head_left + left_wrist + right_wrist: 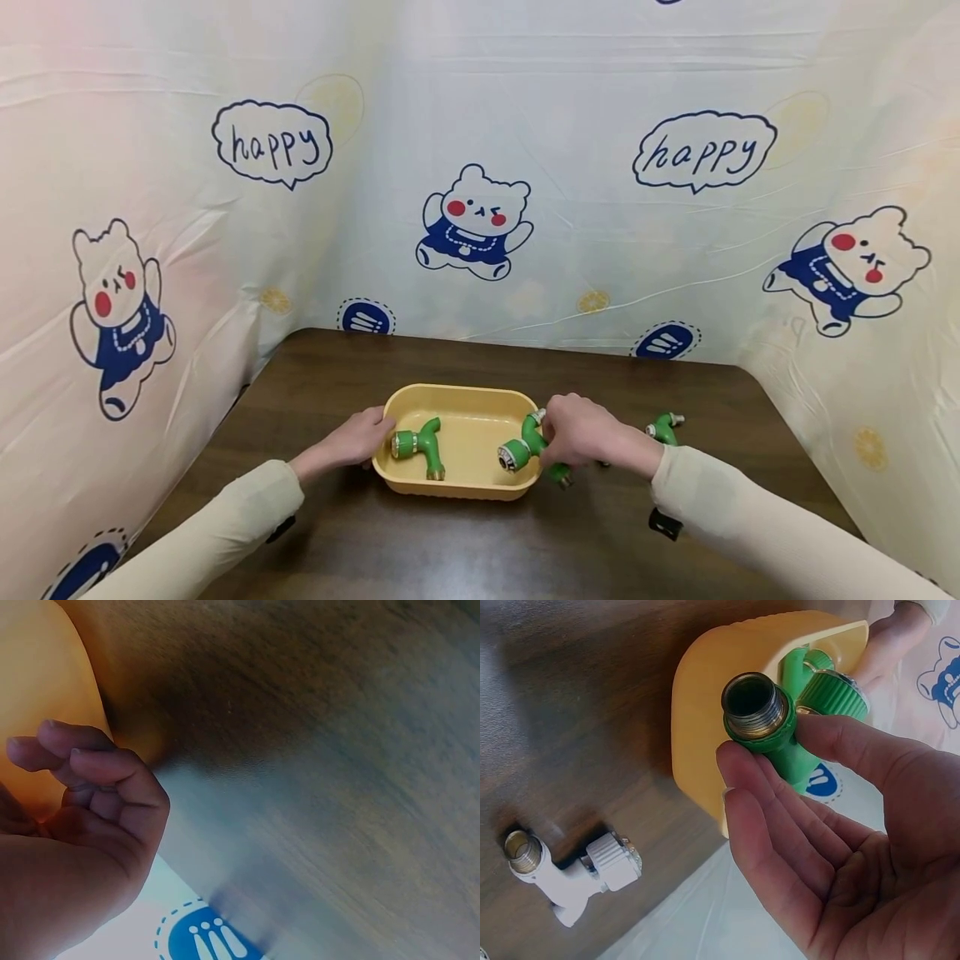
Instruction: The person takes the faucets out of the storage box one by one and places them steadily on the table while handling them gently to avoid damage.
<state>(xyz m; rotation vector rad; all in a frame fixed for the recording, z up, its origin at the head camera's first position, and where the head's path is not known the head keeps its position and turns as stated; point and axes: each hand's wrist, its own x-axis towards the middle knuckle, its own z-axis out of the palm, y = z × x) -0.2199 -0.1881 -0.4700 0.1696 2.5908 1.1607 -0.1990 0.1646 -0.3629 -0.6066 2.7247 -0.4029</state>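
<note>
A yellow plastic tub [457, 492] sits on the table, with one green faucet [429, 446] lying inside at its left. My left hand [358, 437] holds the tub's left end, thumb at the rim; in the left wrist view its fingers [112, 769] curl against the tub wall [37, 682]. Over the tub's right end, my right hand [581, 429] grips a second green faucet [531, 437] by its body. The right wrist view shows this faucet's threaded inlet [751, 705] facing the camera, between thumb and fingers.
Another green faucet [663, 427] lies on the brown table [450, 550], right of the right hand. A whitish faucet [577, 874] rests on the table in the right wrist view; the right hand mostly hides it in the head view. A printed sheet [577, 250] hangs around the table.
</note>
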